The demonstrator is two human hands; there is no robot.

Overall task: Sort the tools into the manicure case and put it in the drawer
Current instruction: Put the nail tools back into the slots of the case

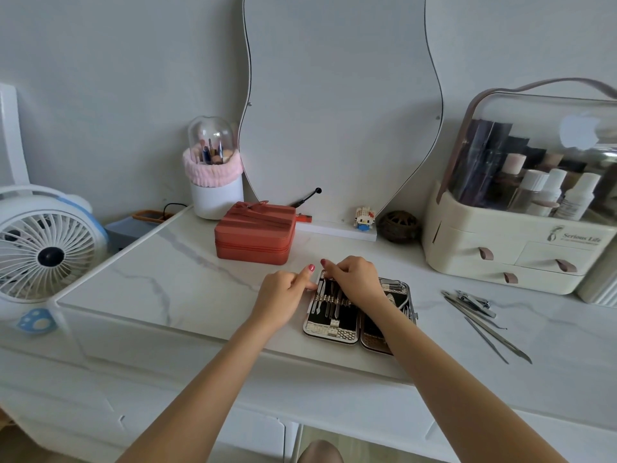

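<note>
The manicure case [329, 330] lies open and flat on the marble tabletop, with several metal tools held under its strap in the left half. My right hand [355, 279] is over the top of that half, its fingers curled and pinching the top of a tool in the row. My left hand [283, 295] rests at the case's left edge, fingers curled against it, thumb raised. Several loose metal tools [480, 310], among them clippers and long thin picks, lie on the table to the right of the case.
A red zipped box [255, 233] stands behind the case. A cream cosmetics organiser with small drawers [507, 248] is at the right, a white fan [46, 248] at the left, a brush holder [213, 178] and a mirror [340, 95] at the back.
</note>
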